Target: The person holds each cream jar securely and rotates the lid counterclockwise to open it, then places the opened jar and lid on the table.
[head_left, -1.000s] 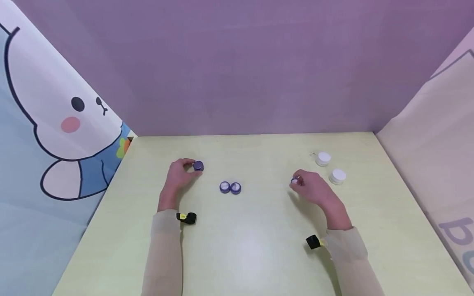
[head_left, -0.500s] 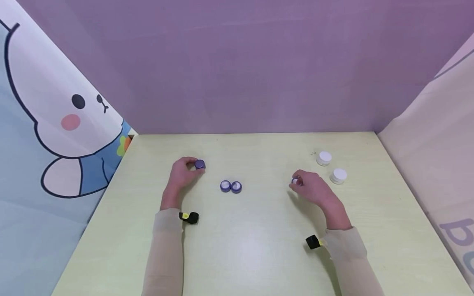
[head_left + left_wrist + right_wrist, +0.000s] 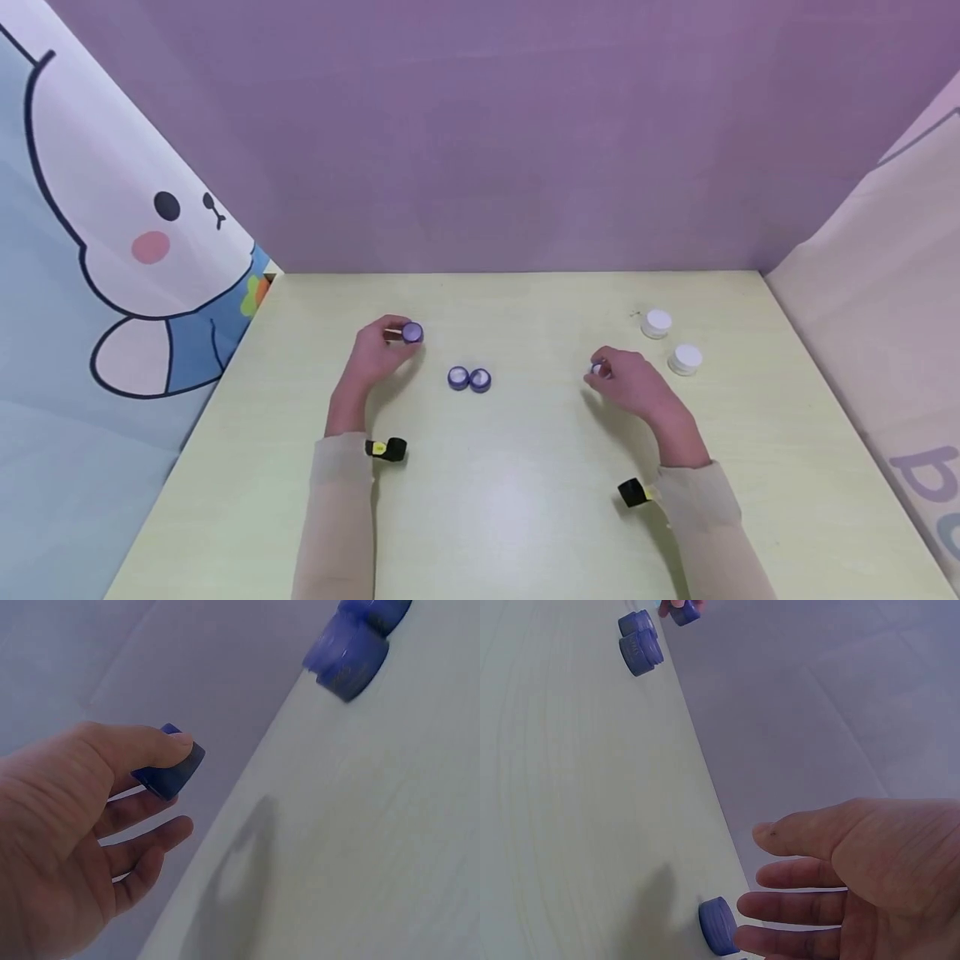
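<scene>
My left hand (image 3: 380,357) pinches a small purple-blue jar lid (image 3: 412,332) between thumb and fingers. The left wrist view shows this lid (image 3: 174,769) tilted and raised, with the hand's shadow on the table. Two open purple-blue jars (image 3: 458,378) with pale insides stand side by side between the hands. My right hand (image 3: 630,380) hovers at the right, fingers extended and thumb apart in the right wrist view. Close beyond its fingertips, a purple-blue round piece (image 3: 718,927) rests on the table; the fingers partly cover it in the head view.
Two white lidded jars (image 3: 685,359) stand behind and right of the right hand. The pale table (image 3: 517,500) ends at a purple backdrop (image 3: 510,150), with printed cloth at both sides. Each wrist wears a small black camera (image 3: 633,492).
My left hand has lifted its lid off the table and shifted slightly right, tilting the lid. The right hand has stayed almost still.
</scene>
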Demonstrator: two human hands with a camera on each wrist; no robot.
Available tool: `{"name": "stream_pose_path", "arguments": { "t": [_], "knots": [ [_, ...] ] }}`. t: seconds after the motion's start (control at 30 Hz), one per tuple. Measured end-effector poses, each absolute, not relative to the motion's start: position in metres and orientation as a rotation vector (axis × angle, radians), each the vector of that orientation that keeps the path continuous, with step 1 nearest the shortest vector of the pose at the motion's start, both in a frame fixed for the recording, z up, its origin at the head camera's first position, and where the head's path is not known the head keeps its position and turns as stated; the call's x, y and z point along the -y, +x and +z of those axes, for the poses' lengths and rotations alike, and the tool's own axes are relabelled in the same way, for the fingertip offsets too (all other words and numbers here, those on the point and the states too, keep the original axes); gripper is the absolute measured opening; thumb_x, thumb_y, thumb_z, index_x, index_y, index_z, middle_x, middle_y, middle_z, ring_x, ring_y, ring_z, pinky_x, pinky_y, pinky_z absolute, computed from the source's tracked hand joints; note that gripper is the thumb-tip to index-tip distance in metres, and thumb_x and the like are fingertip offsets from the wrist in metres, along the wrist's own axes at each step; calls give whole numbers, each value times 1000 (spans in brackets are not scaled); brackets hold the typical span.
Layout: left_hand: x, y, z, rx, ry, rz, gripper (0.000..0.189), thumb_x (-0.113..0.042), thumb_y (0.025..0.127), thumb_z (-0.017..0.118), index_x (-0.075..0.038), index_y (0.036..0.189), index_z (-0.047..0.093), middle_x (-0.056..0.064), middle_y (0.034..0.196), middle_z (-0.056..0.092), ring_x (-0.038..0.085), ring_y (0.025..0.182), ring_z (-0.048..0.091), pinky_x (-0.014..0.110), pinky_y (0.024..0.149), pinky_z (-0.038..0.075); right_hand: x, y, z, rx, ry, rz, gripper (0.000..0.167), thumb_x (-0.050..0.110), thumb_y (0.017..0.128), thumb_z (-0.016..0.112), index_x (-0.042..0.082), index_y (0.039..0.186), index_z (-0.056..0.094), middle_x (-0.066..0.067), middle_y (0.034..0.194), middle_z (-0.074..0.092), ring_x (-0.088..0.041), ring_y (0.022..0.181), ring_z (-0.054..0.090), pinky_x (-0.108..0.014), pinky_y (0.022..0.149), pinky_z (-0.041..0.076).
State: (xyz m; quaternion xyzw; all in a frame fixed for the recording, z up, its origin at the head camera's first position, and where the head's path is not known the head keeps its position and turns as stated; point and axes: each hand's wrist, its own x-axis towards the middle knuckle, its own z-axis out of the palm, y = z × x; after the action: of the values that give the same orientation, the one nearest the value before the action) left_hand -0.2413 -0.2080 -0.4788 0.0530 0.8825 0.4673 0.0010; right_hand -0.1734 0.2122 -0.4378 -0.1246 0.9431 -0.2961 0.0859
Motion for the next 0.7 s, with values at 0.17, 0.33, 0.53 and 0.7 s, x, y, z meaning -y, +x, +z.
{"name": "stream_pose_path", "arguments": {
  "t": [0.17,0.33,0.53,0.7],
  "knots": [
    [194,-230,-468,-2801,276,1466,41,-16,84,76,-7,120,61,9,117,62,29,107,59,45,92,46,-211,-173,-437,-2800,-362,-893,30,21,94,62,-1,114,61,-12,95,66,-25,84,62,-43,73,51],
    [183,-222,-462,-2798,406,1490,38,-12,84,75,-5,119,60,8,112,65,27,105,60,46,92,46,-211,-172,-437,-2795,-360,-897,30,22,94,62,-1,114,61,-13,96,66,-25,84,62,-42,72,51],
    [170,-214,-454,-2765,491,1494,40,-12,85,75,-6,121,59,5,112,65,24,101,61,48,89,47,-211,-172,-436,-2797,-363,-897,30,22,95,61,-1,115,60,-12,97,66,-26,86,62,-42,73,51],
    [153,-206,-446,-2745,597,1473,41,-15,86,75,-9,123,60,0,112,64,19,99,60,48,86,48,-210,-169,-434,-2802,-350,-902,30,22,94,62,0,114,61,-12,97,66,-25,85,62,-42,73,50]
  ]
}}
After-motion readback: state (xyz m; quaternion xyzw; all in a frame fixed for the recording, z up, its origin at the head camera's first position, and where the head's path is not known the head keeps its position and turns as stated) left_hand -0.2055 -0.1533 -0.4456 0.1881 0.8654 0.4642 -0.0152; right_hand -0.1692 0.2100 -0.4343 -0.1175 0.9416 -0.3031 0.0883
